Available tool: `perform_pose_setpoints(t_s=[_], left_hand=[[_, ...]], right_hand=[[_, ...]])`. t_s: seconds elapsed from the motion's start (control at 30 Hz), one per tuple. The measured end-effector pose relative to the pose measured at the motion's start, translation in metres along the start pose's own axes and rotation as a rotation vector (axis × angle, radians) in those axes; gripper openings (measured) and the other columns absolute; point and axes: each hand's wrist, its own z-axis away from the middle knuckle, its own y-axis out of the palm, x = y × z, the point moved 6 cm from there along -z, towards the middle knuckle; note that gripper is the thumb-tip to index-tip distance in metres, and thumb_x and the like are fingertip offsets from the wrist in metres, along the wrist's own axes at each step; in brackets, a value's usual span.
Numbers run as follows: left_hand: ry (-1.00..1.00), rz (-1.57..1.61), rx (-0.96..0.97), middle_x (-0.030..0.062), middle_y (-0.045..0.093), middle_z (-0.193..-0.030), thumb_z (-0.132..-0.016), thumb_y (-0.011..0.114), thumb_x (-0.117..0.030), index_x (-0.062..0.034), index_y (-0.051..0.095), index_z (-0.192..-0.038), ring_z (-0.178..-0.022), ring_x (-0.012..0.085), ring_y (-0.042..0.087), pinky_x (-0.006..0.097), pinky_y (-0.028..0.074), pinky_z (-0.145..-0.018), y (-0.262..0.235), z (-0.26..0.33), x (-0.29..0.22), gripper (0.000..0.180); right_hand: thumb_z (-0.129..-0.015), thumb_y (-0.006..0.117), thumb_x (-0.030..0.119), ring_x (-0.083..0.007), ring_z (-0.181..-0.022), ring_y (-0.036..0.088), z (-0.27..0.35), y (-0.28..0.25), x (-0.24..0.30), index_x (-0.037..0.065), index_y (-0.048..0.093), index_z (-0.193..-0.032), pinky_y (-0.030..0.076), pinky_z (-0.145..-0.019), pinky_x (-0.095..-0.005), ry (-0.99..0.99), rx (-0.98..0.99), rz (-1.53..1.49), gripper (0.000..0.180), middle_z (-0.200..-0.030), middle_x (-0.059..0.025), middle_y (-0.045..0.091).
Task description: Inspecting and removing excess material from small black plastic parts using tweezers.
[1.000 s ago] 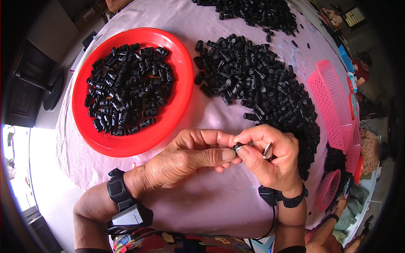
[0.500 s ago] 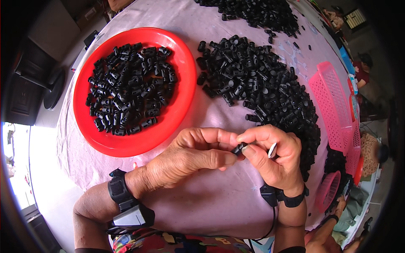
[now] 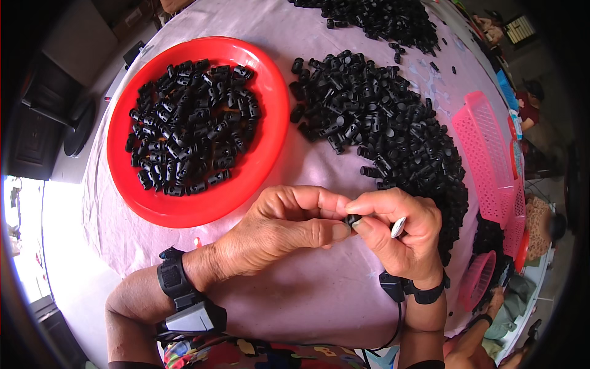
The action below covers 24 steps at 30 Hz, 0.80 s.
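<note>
Between the fingertips of both hands is a small black cord lock, mostly hidden by the fingers. My left hand pinches it with thumb and forefinger from the left. From the right, my right hand closes thumb and forefinger on the same piece. A small silvery, oval-ended thing sticks out between the right hand's curled fingers; its kind is unclear. To the left stands a red round tray holding many black cord locks. Beyond the right hand spreads a heap of loose black pieces.
A second black heap lies at the far edge of the pink tablecloth. Along the right side stand a pink perforated basket and a pink round basket. Another person's arm shows at the lower right.
The cord lock has turned between my fingertips and shows less of its length. My right hand has shifted slightly, and the silvery thing in it has tilted.
</note>
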Motion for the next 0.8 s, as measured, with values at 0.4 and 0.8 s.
perform_pose_setpoints(t_s=[0.4, 0.8], left_hand=[[0.007, 0.047, 0.006, 0.0062, 0.063, -0.114, -0.089, 0.061, 0.001, -0.0029, 0.059, -0.123, -0.104, 0.0117, 0.059, 0.025, 0.049, -0.089, 0.0, 0.0, 0.001, 0.035], [-0.033, 0.063, -0.013, 0.0038, 0.065, -0.103, -0.089, 0.065, -0.007, -0.0041, 0.062, -0.118, -0.09, 0.01, 0.061, 0.026, 0.051, -0.085, -0.003, -0.002, 0.004, 0.029]], right_hand=[[-0.082, 0.066, -0.002, -0.0028, -0.063, 0.062, 0.004, -0.003, -0.015, 0.001, 0.066, -0.099, 0.049, -0.058, -0.0184, 0.084, -0.076, -0.168, 0.017, -0.091, -0.008, 0.072], [-0.084, 0.064, -0.002, -0.0103, -0.066, 0.068, -0.001, 0.001, 0.003, 0.0, 0.066, -0.102, 0.053, -0.06, -0.022, -0.017, -0.068, -0.06, 0.019, -0.087, -0.007, 0.072]])
